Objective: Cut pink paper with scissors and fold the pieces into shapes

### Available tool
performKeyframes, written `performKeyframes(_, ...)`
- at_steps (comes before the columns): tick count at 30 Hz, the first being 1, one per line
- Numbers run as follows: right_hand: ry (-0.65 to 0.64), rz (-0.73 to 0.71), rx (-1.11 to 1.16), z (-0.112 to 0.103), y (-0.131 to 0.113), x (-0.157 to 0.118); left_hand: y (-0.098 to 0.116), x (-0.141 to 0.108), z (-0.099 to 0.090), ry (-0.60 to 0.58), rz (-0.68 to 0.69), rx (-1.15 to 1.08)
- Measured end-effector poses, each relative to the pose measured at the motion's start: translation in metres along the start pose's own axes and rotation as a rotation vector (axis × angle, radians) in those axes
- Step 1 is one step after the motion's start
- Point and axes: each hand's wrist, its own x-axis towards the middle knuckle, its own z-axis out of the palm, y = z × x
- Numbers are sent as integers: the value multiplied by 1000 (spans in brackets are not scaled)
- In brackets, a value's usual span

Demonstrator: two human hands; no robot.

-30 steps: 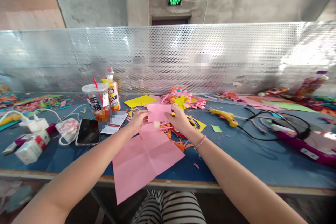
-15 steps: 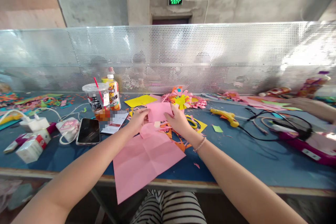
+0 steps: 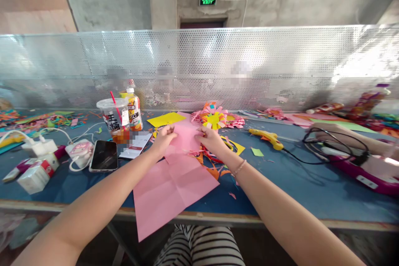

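At the middle of the bench [image 3: 289, 195], a small pink sheet [image 3: 186, 134] is held between two hands. The left hand [image 3: 164, 140] pinches its left side between thumb and fingers; the right hand [image 3: 213, 143] pinches its right side likewise. Each grip is therefore closed on the paper. Directly below, nearer the person, lies a large pink sheet [image 3: 177, 195], marked with crossing creases; one corner overhangs the bench's front edge. Behind the right hand stands a paper flower [image 3: 215, 120] with a yellow centre. To the right of that hand, well apart, lies a yellow glue gun [image 3: 268, 139]. To the left of the left hand lie a phone [image 3: 104, 156] and, farther back, a lidded cup [image 3: 114, 112] just beside a bottle [image 3: 134, 112].
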Motion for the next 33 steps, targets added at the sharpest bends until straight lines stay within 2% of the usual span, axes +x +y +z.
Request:
performKeyframes(3,-33,-17,-66,1,1,0,-1,2,-1,87,14,8)
performKeyframes(6,-88,64,18,4,3,0,1,3,-2,134,-4,-32)
performKeyframes(11,-117,285,410,10,-1,-1,2,1,2,33,-51,-185)
performKeyframes(15,-134,353,640,12,-9,-4,0,-1,4,-60,-72,-187)
performKeyframes(17,-186,322,642,13,-10,-6,-2,-2,3,-63,-68,-133)
performKeyframes(19,-207,227,549,13,-9,-6,-3,-2,2,-62,-61,-68)
performKeyframes(22,-121,47,326,12,-8,-5,-3,-4,2,-101,-77,-17)
performKeyframes(26,-20,-156,129,8,-11,-3,-2,-7,6,-118,-142,-75)
performKeyframes(30,15,-167,31,7,-13,-3,0,-7,8,-40,-181,-154)
performKeyframes(33,1,-164,23,8,-9,-3,0,-5,7,-7,-149,-158)
